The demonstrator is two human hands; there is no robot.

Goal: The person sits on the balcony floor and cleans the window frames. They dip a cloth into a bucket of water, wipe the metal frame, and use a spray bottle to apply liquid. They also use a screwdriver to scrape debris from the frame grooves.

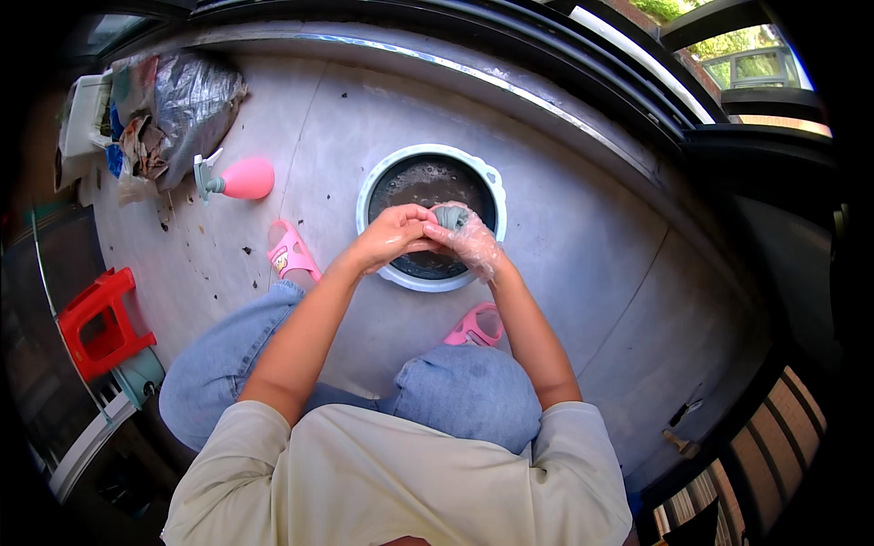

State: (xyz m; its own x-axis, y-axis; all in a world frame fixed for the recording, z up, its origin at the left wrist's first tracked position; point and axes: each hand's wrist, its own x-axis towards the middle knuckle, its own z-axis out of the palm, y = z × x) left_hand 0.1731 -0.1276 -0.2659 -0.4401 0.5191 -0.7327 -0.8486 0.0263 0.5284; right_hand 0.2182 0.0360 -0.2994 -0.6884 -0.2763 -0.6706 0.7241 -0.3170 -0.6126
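Grey cloth [451,217], axis unclear, is gripped by right hand [477,242], left hand's [393,235] grip uncertain.

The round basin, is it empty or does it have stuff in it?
Not empty: the basin holds dark liquid, with bubbles on top. How deep it is, I cannot tell.

This looks like a home balcony or porch: grey tiled floor [601,227], dark window frames [715,25] with greenery [660,9] outside, a basin [363,205] of water, pink spray bottle [248,178], red plastic stool [123,293] and pink sandals [293,253].
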